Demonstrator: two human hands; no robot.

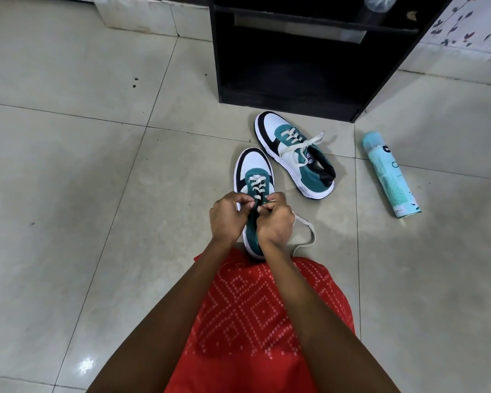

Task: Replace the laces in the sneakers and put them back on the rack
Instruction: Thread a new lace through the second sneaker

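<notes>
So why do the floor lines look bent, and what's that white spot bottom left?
Head view: the wide-angle lens bows the grout lines of the tiled floor and leans the black rack; the white spot is light glaring off glossy tile; the rack's inside is too dark to read; the near sneaker is sharp.

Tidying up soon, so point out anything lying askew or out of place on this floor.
A pale blue spray can lies on its side, right of the far sneaker, which sits skewed by the rack, lace ends loose. The near sneaker's lace tail loops loose on the floor from the right hand.
</notes>
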